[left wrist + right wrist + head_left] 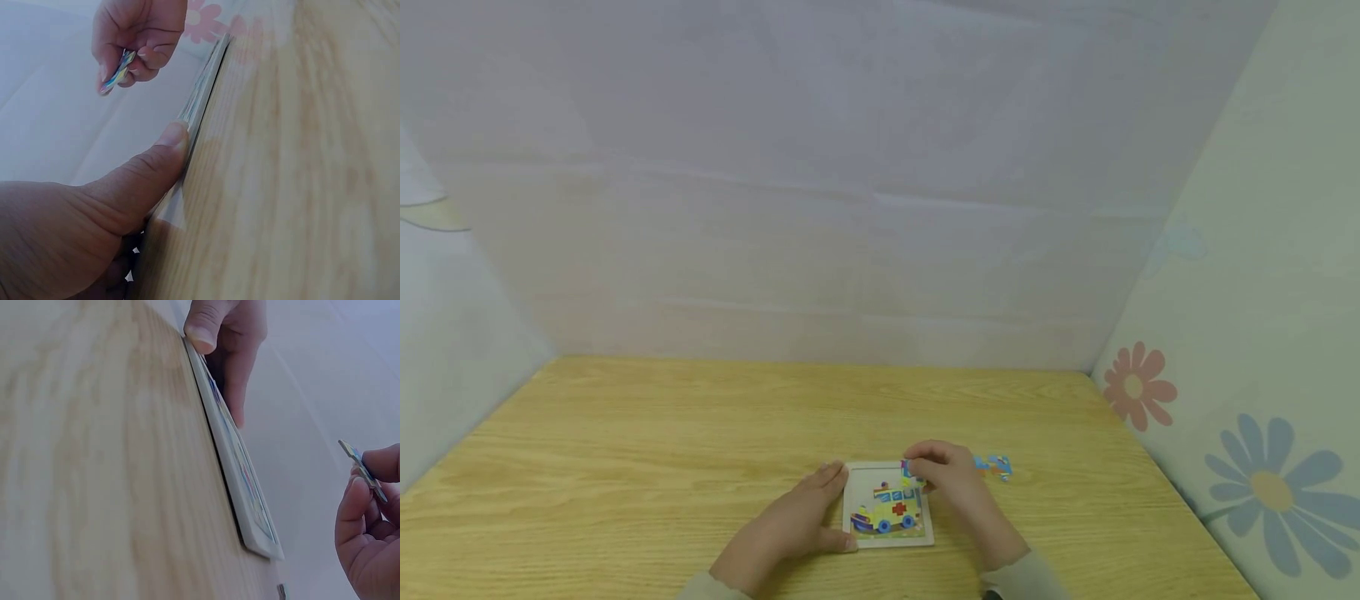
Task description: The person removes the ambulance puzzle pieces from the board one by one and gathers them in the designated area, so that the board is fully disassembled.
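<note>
A square puzzle board (889,542) with a pale rim lies on the table, partly filled with a picture of a yellow ambulance with a red cross. My left hand (797,512) is spread along its left side, thumb touching the near left corner and straight fingers at the far left corner. Above the board's far right corner, my right hand (951,475) pinches a colourful puzzle piece (910,473) between thumb and fingers. In the right wrist view that piece (362,469) is tilted and apart from the board. Blue and orange loose puzzle pieces (998,467) lie just beyond my right hand, partly hidden by it.
The wooden table (700,425) extends to either side of the board and behind it. Pale cloth walls (850,250) enclose its back and sides; the right one carries printed flowers (1270,492).
</note>
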Demonstrator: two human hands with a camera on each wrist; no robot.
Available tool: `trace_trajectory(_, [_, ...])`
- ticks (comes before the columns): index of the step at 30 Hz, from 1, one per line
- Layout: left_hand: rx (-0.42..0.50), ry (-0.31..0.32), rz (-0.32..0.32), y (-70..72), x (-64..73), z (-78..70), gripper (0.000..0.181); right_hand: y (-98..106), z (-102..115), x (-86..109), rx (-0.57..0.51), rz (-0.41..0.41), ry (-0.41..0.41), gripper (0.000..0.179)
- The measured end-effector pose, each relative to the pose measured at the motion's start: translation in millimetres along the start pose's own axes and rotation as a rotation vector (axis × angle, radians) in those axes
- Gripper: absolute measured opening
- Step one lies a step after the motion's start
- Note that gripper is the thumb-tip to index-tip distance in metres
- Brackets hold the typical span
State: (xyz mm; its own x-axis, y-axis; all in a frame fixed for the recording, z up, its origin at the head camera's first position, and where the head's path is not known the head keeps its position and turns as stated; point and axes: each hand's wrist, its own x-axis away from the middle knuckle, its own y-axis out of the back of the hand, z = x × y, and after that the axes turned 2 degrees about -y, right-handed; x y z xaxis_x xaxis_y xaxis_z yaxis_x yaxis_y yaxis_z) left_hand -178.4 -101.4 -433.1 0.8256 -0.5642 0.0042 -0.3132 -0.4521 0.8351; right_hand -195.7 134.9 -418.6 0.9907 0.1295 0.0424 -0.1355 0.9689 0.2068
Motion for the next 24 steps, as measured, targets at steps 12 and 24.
trace_trajectory(12, [0.005,0.004,0.002,-0.1,1.2,-0.6,0.096,15,-3,4.9,0.016,-0.054,-0.022,0.019])
trace_trajectory(24, [-0.008,-0.002,0.004,-0.6,0.5,0.5,0.097,28,-7,6.4,0.061,-0.088,-0.069,0.021])
